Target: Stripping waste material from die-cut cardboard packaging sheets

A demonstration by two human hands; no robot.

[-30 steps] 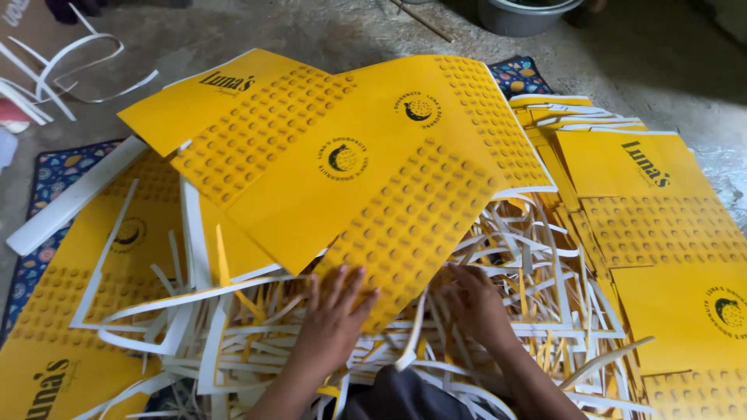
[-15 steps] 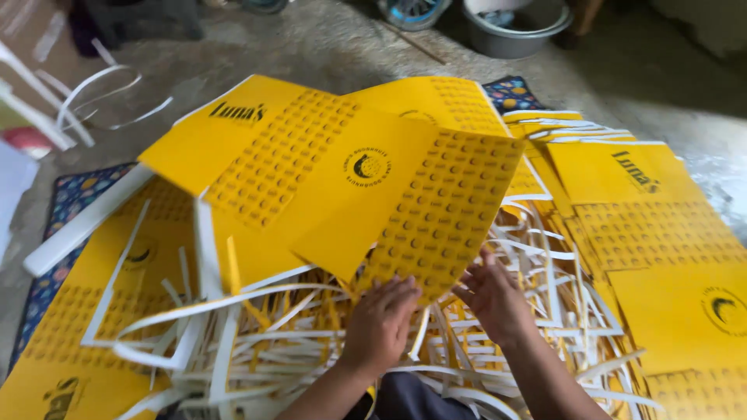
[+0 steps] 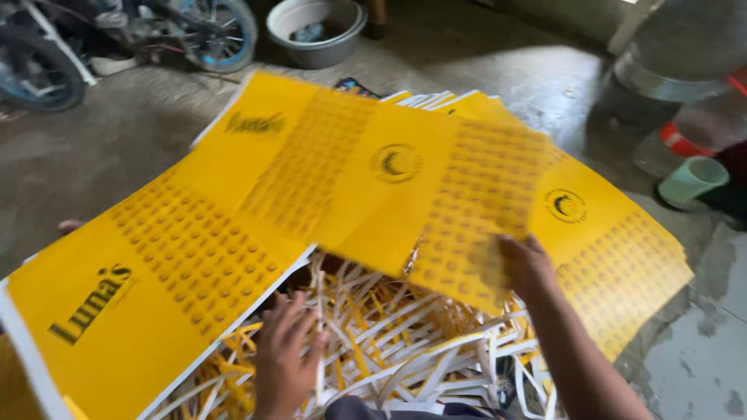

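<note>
Bare concrete floor lies beyond; a light, floppy yellow printed sheet (image 3: 389, 179) is best pinched at its near edge, where it is grasped by the right hand (image 3: 527, 268), while the left hand (image 3: 286, 362) is spread open on paper offcut strips (image 3: 405, 350).

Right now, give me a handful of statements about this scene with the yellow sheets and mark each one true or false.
1. The right hand grips the edge of a yellow printed sheet. True.
2. The left hand holds a pair of scissors. False: it rests, fingers spread, on a pile of white and yellow paper strips, with no tool in view.
3. A grey basin sits on the floor beyond the sheets. True.
4. The printed sheets are blue. False: they are yellow with dark dotted patterns and round emblems.
5. A pale green cup lies at the right. True.
</note>
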